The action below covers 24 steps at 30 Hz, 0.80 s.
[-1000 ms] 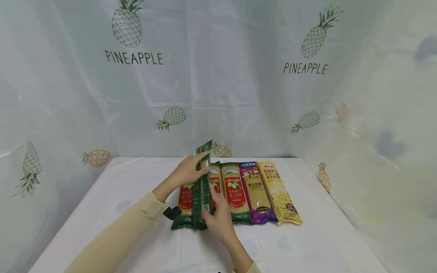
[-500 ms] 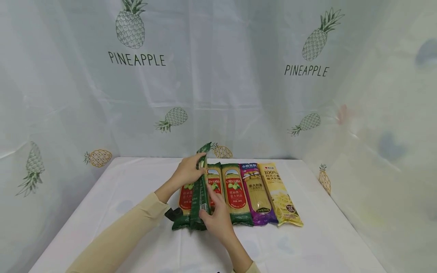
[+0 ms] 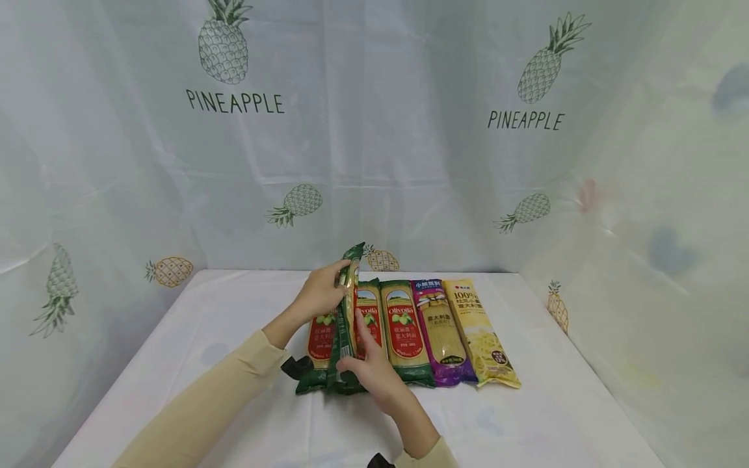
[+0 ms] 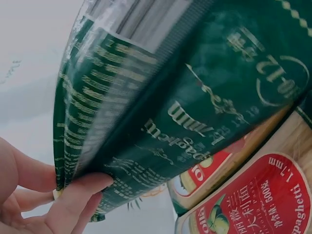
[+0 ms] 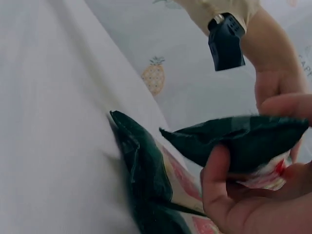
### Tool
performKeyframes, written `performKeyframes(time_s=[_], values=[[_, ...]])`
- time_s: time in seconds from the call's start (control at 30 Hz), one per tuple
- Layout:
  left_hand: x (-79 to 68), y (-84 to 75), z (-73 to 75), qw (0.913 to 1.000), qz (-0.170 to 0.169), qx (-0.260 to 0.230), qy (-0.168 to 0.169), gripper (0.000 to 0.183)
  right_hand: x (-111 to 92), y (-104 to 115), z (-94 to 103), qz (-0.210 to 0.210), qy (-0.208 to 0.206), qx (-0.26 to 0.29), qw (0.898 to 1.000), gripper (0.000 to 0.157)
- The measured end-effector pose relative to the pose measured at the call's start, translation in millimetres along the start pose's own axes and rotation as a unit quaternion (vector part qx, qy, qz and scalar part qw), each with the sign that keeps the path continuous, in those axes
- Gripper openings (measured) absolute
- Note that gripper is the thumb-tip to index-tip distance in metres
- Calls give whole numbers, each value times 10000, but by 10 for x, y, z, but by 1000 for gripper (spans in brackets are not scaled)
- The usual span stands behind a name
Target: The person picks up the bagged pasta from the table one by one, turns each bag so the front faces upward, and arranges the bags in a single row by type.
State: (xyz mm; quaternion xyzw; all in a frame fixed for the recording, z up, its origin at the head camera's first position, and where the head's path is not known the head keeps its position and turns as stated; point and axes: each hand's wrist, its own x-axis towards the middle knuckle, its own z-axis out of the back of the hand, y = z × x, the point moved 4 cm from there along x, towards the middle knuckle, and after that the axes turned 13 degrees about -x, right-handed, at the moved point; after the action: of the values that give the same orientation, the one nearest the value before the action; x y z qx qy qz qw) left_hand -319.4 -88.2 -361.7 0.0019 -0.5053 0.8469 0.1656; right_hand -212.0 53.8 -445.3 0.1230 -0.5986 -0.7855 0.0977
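A green spaghetti pack [image 3: 344, 335] is held up on its narrow edge over the row of packs. My left hand [image 3: 318, 294] pinches its far end, thumb on one side and fingers on the other; the left wrist view shows this hand [image 4: 53, 204] at a corner of the printed green wrapper [image 4: 195, 97]. My right hand [image 3: 377, 374] is at the near end. In the right wrist view the right hand [image 5: 253, 207] has a digit under the pack's green end [image 5: 243, 139] and another along its top. Part of the leftmost red-labelled spaghetti pack [image 3: 320, 341] is hidden.
Two more red-labelled spaghetti packs, one partly covered [image 3: 368, 305] and one in full view [image 3: 405, 331], lie to the right. Beyond them are a purple pasta pack [image 3: 443, 331] and a yellow pasta pack [image 3: 481, 331]. A pineapple-print curtain [image 3: 386, 143] hangs behind the white table [image 3: 503, 429].
The held pack has tipped slightly, and its lighter window side shows more now. My right hand has shifted a little lower, with thumb and forefinger wider apart. My left hand keeps its pinch.
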Motion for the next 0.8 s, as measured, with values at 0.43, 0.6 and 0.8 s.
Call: performKeyframes(time_s=[0.43, 0.6, 0.8], values=[[0, 11, 25, 9992, 164, -325, 152, 64, 60, -116, 64, 527, -346, 170, 9979, 80], [11, 18, 6, 9989, 118, -249, 375, 67, 54, -109, 61, 700, -533, 83, 9961, 81], [23, -5, 8, 9983, -155, 281, 485, 71, 32, -93, 57, 918, -727, -157, 9930, 80]])
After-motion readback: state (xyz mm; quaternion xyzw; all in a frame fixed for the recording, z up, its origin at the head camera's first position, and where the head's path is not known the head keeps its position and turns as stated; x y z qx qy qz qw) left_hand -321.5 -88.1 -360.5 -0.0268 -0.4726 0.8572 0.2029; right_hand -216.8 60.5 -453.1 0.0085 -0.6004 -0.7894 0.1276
